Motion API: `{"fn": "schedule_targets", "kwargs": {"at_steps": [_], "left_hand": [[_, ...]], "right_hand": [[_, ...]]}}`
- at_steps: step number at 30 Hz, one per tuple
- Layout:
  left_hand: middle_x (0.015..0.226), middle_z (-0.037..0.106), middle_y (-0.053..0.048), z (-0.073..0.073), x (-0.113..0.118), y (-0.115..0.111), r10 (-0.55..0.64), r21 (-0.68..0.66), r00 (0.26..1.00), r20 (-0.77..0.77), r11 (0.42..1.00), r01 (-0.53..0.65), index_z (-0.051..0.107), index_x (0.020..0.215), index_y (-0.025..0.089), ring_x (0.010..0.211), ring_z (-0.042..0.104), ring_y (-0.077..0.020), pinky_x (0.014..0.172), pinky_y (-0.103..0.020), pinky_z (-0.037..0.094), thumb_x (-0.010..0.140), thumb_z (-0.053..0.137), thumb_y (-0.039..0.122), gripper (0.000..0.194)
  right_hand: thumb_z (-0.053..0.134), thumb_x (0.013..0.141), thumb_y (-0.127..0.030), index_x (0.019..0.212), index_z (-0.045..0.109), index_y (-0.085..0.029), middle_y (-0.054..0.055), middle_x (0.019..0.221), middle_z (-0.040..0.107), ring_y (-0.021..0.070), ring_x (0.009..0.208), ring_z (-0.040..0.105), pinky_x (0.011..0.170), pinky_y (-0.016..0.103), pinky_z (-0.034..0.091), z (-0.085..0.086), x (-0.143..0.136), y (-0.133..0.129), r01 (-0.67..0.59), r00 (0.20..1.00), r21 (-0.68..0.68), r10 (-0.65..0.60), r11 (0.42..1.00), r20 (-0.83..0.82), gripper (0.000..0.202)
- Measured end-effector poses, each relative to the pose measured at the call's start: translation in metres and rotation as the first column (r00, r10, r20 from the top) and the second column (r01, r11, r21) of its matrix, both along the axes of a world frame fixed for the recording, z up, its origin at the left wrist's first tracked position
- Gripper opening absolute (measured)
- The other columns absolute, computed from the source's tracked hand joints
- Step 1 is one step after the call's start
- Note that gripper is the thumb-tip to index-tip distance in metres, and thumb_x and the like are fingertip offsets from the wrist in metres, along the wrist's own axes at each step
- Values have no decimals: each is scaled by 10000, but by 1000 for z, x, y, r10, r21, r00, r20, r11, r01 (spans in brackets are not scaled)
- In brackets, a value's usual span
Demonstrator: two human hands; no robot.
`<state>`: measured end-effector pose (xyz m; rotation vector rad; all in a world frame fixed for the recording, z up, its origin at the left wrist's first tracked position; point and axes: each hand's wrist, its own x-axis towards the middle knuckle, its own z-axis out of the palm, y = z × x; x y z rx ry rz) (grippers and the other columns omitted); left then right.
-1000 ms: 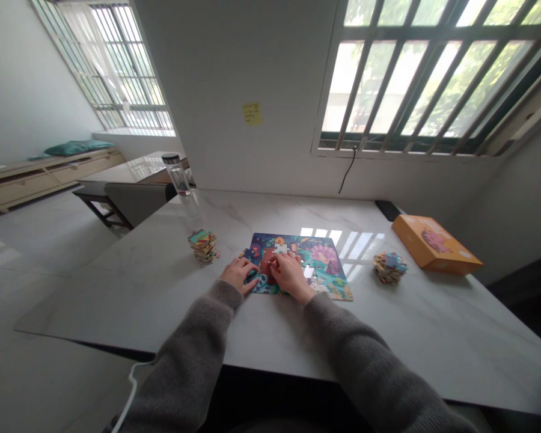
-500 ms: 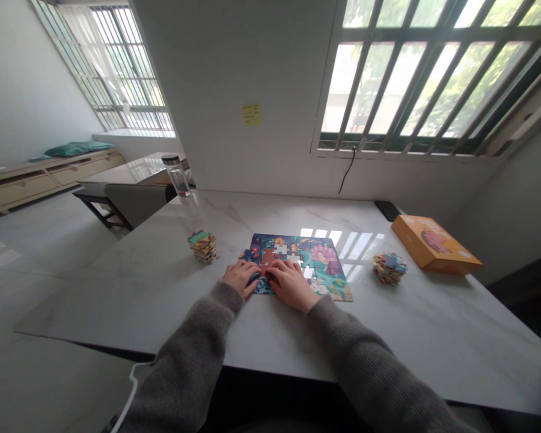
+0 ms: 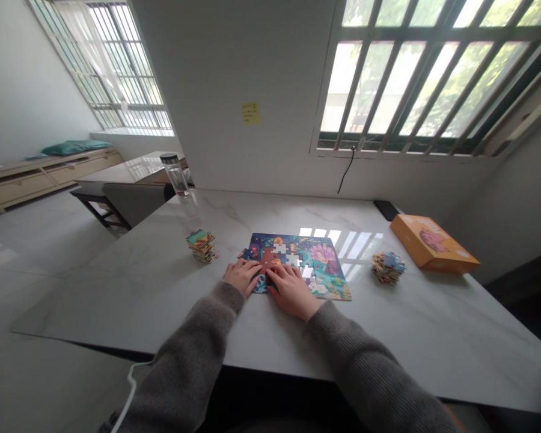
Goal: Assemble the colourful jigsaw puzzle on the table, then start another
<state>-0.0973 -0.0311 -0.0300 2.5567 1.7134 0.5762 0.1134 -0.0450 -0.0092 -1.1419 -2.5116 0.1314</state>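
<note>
A colourful jigsaw puzzle (image 3: 322,255) lies flat on the white marbled table, with several pale gaps near its middle. My left hand (image 3: 242,276) rests at its lower left edge, fingers stretched over the pieces. Beside it, my right hand (image 3: 293,290) lies palm down on the lower middle, its fingers spread and its fingertips on the reddish-brown part. No piece shows in either grasp; what is under the fingers is hidden. One stack of pieces (image 3: 201,245) stands left of the puzzle, another stack (image 3: 388,267) to its right.
An orange box (image 3: 435,245) and a black phone (image 3: 386,210) lie at the table's right rear. A glass bottle (image 3: 175,175) stands at the back left corner. The white table (image 3: 270,343) ends at a wall with a barred window.
My right hand's fingers have flattened and spread a little, uncovering more of the reddish-brown pieces. My left hand has stayed nearly in place, its fingers slightly shifted.
</note>
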Motion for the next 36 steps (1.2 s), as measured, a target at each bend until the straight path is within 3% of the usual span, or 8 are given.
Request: {"fn": "schedule_targets", "kwargs": {"at_steps": [6,12,17,20,26,29,32,36], "left_hand": [[1272,684,-55,8,7,0,-1,-10,1000,3,1000,1,692,1176,257,1084,539,-293,882,-423,376,922,573,294,284],[1286,674,-48,7,6,-3,-34,27,999,-35,999,35,677,1209,295,1091,541,-301,904,-449,360,900,582,250,327],[1225,687,-51,3,5,-3,-169,55,985,-34,984,170,729,993,274,1125,557,-274,971,-453,338,862,567,145,245],[1104,717,-53,0,6,-2,-227,35,974,-8,973,227,711,1025,251,1063,593,-245,943,-414,366,865,536,121,271],[1068,720,-50,-3,4,0,-258,76,965,34,964,255,701,1037,231,1041,607,-237,930,-399,390,861,538,133,259],[1075,702,-54,0,-7,6,-175,162,977,118,974,155,688,1060,226,1056,595,-244,931,-396,406,868,541,157,252],[1071,661,-84,0,-24,17,29,241,972,235,967,-87,661,1117,196,1044,573,-260,957,-401,425,882,523,178,272],[1143,605,-118,-7,-33,33,209,142,930,304,955,-261,585,1250,160,1069,560,-277,1000,-406,431,841,622,266,424]], "right_hand": [[557,964,-284,1313,582,-214,119,1395,567,295,1281,466,1059,463,379,0,3,2,-32,999,-10,32,999,-17,357],[475,979,-160,1140,680,-204,77,1211,682,237,1149,551,1035,408,411,8,14,0,-101,992,-46,97,994,-78,264],[501,935,-105,1217,650,-206,76,1258,663,241,1175,533,1050,417,408,4,19,-3,-103,993,-41,100,994,-63,334],[501,931,-104,1264,619,-212,75,1310,634,239,1201,516,1048,414,407,1,19,-3,-104,993,-41,102,994,-55,369],[518,932,-123,1248,615,-210,72,1347,609,244,1228,485,1050,424,389,1,19,-1,-85,995,-67,82,994,-50,342],[520,930,-120,1253,609,-218,74,1354,600,243,1228,478,1047,427,385,1,20,-1,-93,994,-77,89,993,-58,349],[516,927,-120,1261,602,-221,72,1358,594,249,1231,472,1048,430,382,0,21,0,-103,993,-73,98,992,-68,360],[519,918,-117,1256,605,-217,78,1336,604,254,1224,474,1050,428,383,0,21,0,-115,991,-63,110,991,-71,363]]}}
